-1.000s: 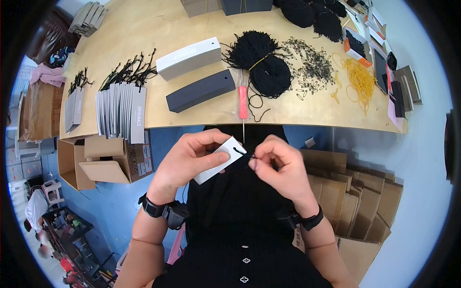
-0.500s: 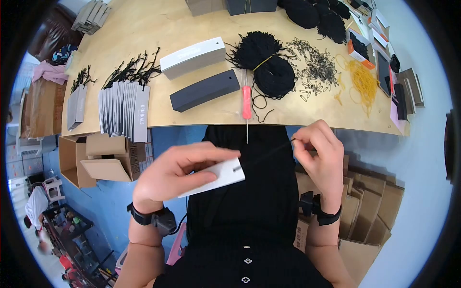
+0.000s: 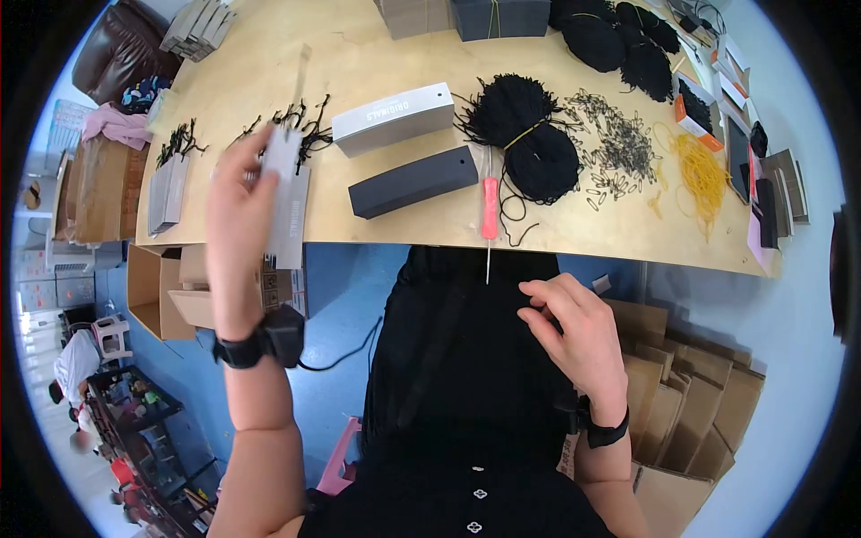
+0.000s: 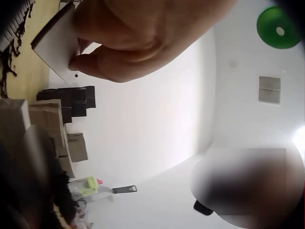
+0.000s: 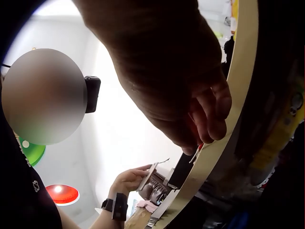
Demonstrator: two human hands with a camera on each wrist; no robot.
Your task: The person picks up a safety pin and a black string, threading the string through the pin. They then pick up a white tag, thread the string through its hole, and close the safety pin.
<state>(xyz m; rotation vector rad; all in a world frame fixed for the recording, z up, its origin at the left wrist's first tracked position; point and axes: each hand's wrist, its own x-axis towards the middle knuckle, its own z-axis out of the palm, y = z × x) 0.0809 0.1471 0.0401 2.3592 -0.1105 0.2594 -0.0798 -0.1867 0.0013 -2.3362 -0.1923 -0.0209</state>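
Over the left part of the bench (image 3: 260,54), your left grip (image 3: 238,202) has a pale tag (image 3: 282,152) pinched between thumb and fingers, held close to upright with a slight tilt. It's right above the bigger row of tags (image 3: 291,224), the ones with knotted black cords (image 3: 312,134) sprawling off their top ends; your hand covers most of that row, so I can't tell whether the held tag is touching it. From the right wrist view you can see a thin strand poking off the top of the held one. Your right grip (image 3: 578,332) is just in front of the bench edge over your black clothes, fingers loosely bent, only a narrow gap between thumb and forefinger, nothing showing in it. Nearest to that hand is the red-handled tool (image 3: 490,211), lying with its metal shaft sticking out past the edge. Just right of it you've got the black cord bundle (image 3: 543,161) tied with a yellow band, then a scatter of little wire pins (image 3: 623,134), then a heap of yellow rubber bands (image 3: 704,179). To the tool's left sit a white stack (image 3: 395,121) marked ORIGINALS and a dark stack (image 3: 413,184) in front of it.
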